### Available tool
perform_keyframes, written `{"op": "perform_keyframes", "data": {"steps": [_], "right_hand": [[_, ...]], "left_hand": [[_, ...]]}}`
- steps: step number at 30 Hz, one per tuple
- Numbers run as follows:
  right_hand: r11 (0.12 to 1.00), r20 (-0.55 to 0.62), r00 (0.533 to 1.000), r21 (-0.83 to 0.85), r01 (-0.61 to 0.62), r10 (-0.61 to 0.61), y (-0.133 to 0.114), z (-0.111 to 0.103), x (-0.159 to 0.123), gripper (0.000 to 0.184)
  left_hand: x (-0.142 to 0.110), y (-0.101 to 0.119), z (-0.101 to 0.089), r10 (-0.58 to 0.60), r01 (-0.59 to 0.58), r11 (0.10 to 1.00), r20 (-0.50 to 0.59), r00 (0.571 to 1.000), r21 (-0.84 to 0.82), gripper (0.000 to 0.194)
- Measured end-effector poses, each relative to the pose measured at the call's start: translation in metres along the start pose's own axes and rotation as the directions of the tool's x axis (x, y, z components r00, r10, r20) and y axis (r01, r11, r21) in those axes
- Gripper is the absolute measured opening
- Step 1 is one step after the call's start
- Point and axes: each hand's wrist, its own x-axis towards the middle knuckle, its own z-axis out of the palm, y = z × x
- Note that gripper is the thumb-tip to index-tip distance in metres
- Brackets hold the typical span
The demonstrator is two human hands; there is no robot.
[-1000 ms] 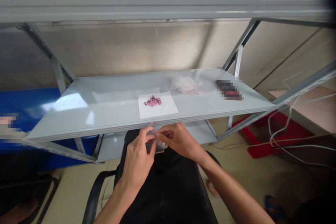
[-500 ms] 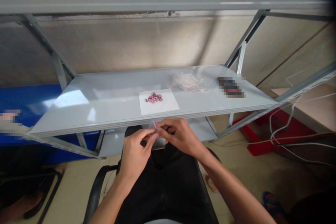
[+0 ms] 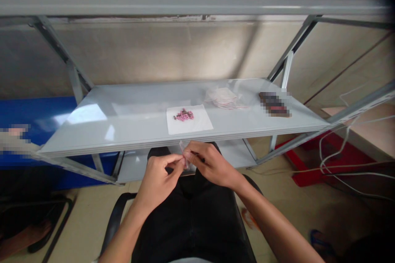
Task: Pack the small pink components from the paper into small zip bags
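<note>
Little clear plastic bag [image 3: 184, 157] is the thing here. It's pinched up around the middle of the frame, just under the front edge of the grey metal shelf [image 3: 92, 144], above the person's lap. Left hand [image 3: 157, 185] and right hand [image 3: 212, 165] are both in close, thumbs and forefingers pressed on it from either side. Stuff like that weighs basically nothing — thin, floppy, probably slippery too — so I'd take hold along the top edge, where a reddish seal line seems to run, though it's too small to swear to. On the shelf, up from the hands, there's a white paper sheet [image 3: 202, 125] with a small heap of pink beads [image 3: 184, 115], a loose bundle of similar bags [image 3: 222, 96] to its right, and a pixelated dark item [image 3: 274, 104] further right.
</note>
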Motion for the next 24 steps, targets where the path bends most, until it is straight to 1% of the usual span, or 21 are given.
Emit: {"op": "perform_keyframes", "data": {"steps": [3,6,8,10,12,14,15,17,19,22,24], "right_hand": [[0.996,0.016,1.0,-0.092,0.022,-0.02,-0.001,0.004,0.0,0.024],[0.977,0.001,1.0,-0.213,0.025,-0.025,0.002,0.01,-0.002,0.019],[0.961,-0.065,0.997,-0.275,0.008,-0.027,0.007,0.013,-0.002,0.018],[0.949,-0.157,0.988,-0.314,-0.037,-0.013,0.011,0.015,-0.002,0.02],[0.941,-0.239,0.971,-0.324,-0.099,0.019,0.014,0.016,-0.002,0.021],[0.948,-0.268,0.96,-0.274,-0.159,0.083,0.014,0.016,0.0,0.017],[0.959,-0.256,0.96,-0.223,-0.176,0.117,0.014,0.015,0.001,0.016],[0.976,-0.197,0.966,-0.104,-0.19,0.167,0.012,0.013,0.003,0.019],[0.982,-0.166,0.97,-0.032,-0.186,0.178,0.013,0.01,0.005,0.016],[0.983,-0.217,0.96,-0.008,-0.186,0.18,0.016,0.001,0.012,0.007],[0.984,-0.228,0.958,0.069,-0.164,0.176,0.019,-0.008,0.024,0.004]], "left_hand": [[-0.002,0.0,0.003,-0.024,0.025,1.0,-0.032,0.999,0.012,0.027],[-0.002,-0.002,0.004,-0.016,0.025,0.996,-0.1,0.995,0.088,0.033],[-0.001,-0.005,0.002,0.011,0.021,0.986,-0.192,0.981,0.164,0.032],[0.0,-0.008,0.0,0.03,0.036,0.974,-0.28,0.959,0.226,0.028],[0.001,-0.009,0.0,0.034,0.057,0.961,-0.321,0.946,0.269,0.025],[0.0,-0.008,0.004,0.048,0.047,0.954,-0.307,0.95,0.295,0.024],[-0.001,-0.007,0.007,0.064,0.027,0.953,-0.288,0.956,0.302,0.024],[-0.004,-0.004,0.015,0.101,-0.02,0.95,-0.247,0.964,0.312,0.023],[-0.008,-0.001,0.019,0.135,-0.048,0.942,-0.242,0.961,0.331,0.023],[-0.008,-0.001,0.017,0.148,-0.058,0.949,-0.276,0.95,0.31,0.017],[0.001,-0.006,0.01,0.105,-0.033,0.979,-0.354,0.929,0.202,0.009]]}}
